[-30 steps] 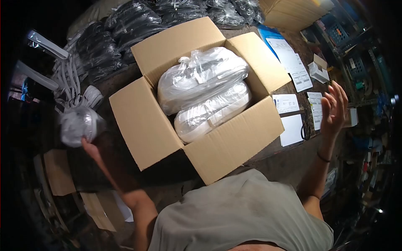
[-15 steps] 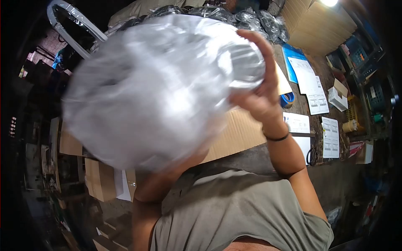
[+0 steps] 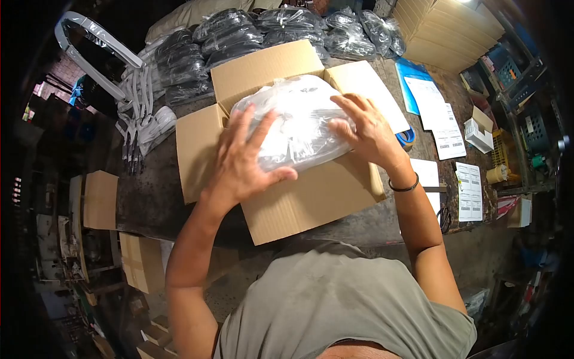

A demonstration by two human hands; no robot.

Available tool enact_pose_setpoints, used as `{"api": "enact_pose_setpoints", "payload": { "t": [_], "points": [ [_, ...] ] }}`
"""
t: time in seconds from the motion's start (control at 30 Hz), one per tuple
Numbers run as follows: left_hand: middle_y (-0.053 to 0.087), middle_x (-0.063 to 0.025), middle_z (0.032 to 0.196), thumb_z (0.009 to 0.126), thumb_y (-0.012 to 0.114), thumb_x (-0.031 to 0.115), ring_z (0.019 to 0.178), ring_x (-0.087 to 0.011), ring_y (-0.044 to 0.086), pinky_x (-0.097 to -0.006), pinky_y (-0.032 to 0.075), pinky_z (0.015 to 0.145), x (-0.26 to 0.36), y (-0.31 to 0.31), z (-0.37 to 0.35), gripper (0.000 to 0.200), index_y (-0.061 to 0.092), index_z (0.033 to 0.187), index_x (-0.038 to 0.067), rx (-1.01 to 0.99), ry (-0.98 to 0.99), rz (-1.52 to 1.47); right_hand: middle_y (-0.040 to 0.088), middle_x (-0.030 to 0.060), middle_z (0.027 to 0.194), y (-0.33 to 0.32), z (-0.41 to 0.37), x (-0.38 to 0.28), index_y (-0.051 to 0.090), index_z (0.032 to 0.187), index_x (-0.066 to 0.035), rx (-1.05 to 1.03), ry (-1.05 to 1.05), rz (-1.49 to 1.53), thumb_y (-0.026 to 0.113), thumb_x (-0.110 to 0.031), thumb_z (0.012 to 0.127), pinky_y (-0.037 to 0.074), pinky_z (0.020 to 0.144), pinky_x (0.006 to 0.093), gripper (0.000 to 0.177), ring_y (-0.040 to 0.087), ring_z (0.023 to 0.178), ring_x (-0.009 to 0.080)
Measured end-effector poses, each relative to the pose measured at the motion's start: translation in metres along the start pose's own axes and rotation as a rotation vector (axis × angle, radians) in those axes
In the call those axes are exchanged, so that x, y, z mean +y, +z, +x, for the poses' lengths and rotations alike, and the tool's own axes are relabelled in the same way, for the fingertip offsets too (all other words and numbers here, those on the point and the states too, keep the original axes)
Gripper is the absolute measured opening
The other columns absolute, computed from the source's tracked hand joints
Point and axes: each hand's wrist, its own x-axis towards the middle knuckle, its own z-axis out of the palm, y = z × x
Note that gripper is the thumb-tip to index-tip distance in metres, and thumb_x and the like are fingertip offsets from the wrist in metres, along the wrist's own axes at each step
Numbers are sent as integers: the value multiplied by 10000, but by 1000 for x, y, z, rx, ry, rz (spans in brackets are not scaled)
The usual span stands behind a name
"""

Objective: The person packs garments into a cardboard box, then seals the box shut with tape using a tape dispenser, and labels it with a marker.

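A large bundle wrapped in clear plastic (image 3: 302,134) sits in the mouth of an open cardboard box (image 3: 311,200), bulging up between the raised flaps. What is inside the wrapping cannot be made out. My left hand (image 3: 242,155) is at the bundle's left side, fingers spread and thumb pointing right above the near flap. On the opposite side, my right hand (image 3: 368,128) rests its fingertips on or just over the plastic, its fingers apart. Neither hand is closed round anything.
Stacks of black plastic-wrapped packs (image 3: 230,36) line the back. White straps (image 3: 139,107) lie at the left. Right of the box are blue tape (image 3: 406,137), printed sheets (image 3: 470,191) and a small white box (image 3: 479,134). Folded cardboard (image 3: 448,30) stands back right.
The plastic-wrapped bundle, held up close to the camera before, has come down into the cardboard box. My hands have lowered with it, and the right hand's grip has loosened.
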Motion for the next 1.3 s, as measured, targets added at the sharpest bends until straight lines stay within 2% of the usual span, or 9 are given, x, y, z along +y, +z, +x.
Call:
{"api": "enact_pose_setpoints", "payload": {
  "t": [0.17,0.33,0.53,0.63,0.7,0.77,0.93,1.07,1.3],
  "points": [
    [509,-207,1319,656,718,649,1195,-389,513,-468,423,1006,-21,48,9,911,423,1416,242,-307,-32,-239,448,169,1388,10,-5,6,456,1384,-131,-11,-302,-38,612,-556,825,325,1075,454,720,393,1289,380],
    [552,-222,1286,783,709,506,1169,-340,558,-398,450,974,-57,47,23,752,483,1361,81,-525,-393,-692,497,168,1321,7,10,9,473,1367,-106,24,-368,-5,577,-588,830,361,1034,440,729,460,1209,363],
    [452,-220,1388,810,670,522,1237,-356,484,-421,386,1034,-42,16,37,792,398,1419,96,-562,-300,-720,627,145,1058,13,29,5,622,1174,-75,-174,-249,-37,558,-407,908,427,897,393,431,569,990,291],
    [316,-191,1486,737,711,579,1333,-368,368,-442,336,1066,-16,1,45,949,300,1475,147,-370,167,-112,646,134,1011,27,33,8,668,1067,-77,-219,-221,-57,558,-359,913,435,874,387,339,585,974,265],
    [235,-153,1532,735,638,655,1355,-378,321,-500,317,1068,-7,29,44,882,391,1438,183,-539,256,140,623,141,1072,33,29,18,652,1116,-80,-110,-268,-26,607,-335,891,444,880,396,342,575,1006,286],
    [259,-167,1524,712,576,742,1348,-405,323,-496,313,1074,-13,50,48,913,439,1412,172,-475,169,-176,579,147,1163,8,3,17,629,1175,-88,213,-355,17,656,-307,863,444,913,402,382,552,1058,314],
    [331,-147,1498,723,331,866,1343,-373,356,-514,237,1118,-13,70,49,1045,332,1463,128,-480,150,-195,626,135,1135,-60,-143,124,618,1198,-66,596,167,9,675,-131,835,475,908,358,374,597,1044,262],
    [380,-159,1466,793,263,827,1355,-356,346,-504,217,1126,-15,75,57,989,355,1444,88,-547,100,-201,649,193,1109,-21,-336,283,591,1193,-35,496,1092,-338,529,-78,800,496,880,405,400,642,1015,330],
    [347,-121,1495,847,307,764,1357,-355,340,-496,237,1124,-16,74,55,840,383,1438,171,-579,79,-150,562,249,1235,4,-415,324,368,1400,-80,31,1247,-368,576,-72,784,426,966,473,650,523,1161,417]
  ]
}}
